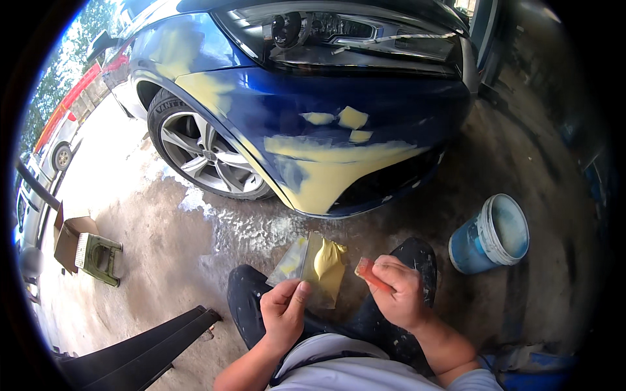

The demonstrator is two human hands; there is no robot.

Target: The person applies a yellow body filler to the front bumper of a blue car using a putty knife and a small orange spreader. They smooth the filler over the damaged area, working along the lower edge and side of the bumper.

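Note:
My left hand (284,307) is closed on the near edge of a thin mixing board (298,259), thumb on top. A thick mound of yellow body filler (328,266) lies on the board's right part, and paler smears mark its left part. To the right of the board, my right hand (399,294) grips an orange-red putty spreader (376,276), its flat end tilted up toward the car. Beyond both hands is the dark blue front bumper (254,98), patched with dried-looking yellow filler (319,186) along its lower edge and wheel arch.
A blue bucket (471,246) with a whitish rim stands on the floor at right. At left are a small green stool (98,259), a cardboard box (70,236) and a long black part (140,352). The front wheel (202,153) and headlight (352,39) are close ahead.

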